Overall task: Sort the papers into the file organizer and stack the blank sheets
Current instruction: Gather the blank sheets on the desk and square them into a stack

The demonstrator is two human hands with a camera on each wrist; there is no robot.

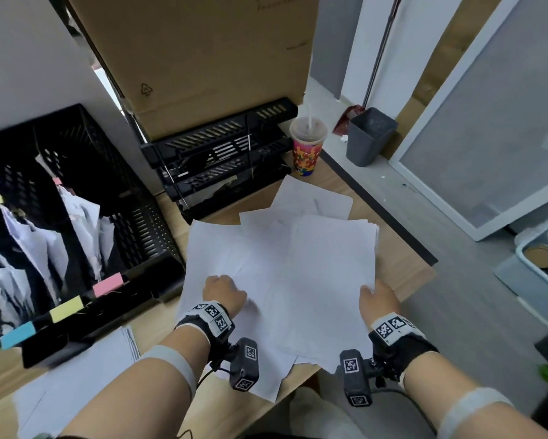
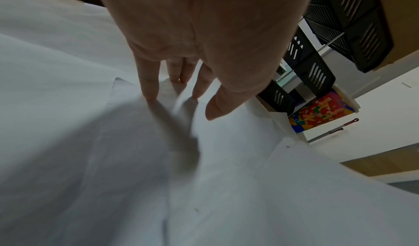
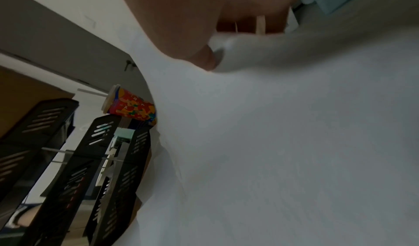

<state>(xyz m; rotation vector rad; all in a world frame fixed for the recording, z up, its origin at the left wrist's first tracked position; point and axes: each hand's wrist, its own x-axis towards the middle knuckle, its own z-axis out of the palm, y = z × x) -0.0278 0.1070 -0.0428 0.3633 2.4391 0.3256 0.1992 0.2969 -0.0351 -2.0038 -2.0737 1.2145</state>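
Observation:
A loose spread of blank white sheets [image 1: 313, 264] covers the middle of the wooden desk. My left hand [image 1: 223, 291] rests on its left part; in the left wrist view its fingertips [image 2: 150, 95] press on the paper [image 2: 226, 196] and the thumb is apart from them. My right hand [image 1: 377, 296] grips the right edge of the top bundle, thumb on top [image 3: 208, 60] and fingers hidden under the sheets [image 3: 294, 142]. The black file organizer [image 1: 133, 198] stands at the left with papers in its slots and with pink, yellow and blue labels.
Stacked black letter trays [image 1: 222, 153] sit behind the sheets under a cardboard box [image 1: 203, 58]. A colourful cup [image 1: 307, 147] with a straw stands beside them. More paper [image 1: 76, 375] lies at the near left. The desk's edge [image 1: 408, 274] is close on the right.

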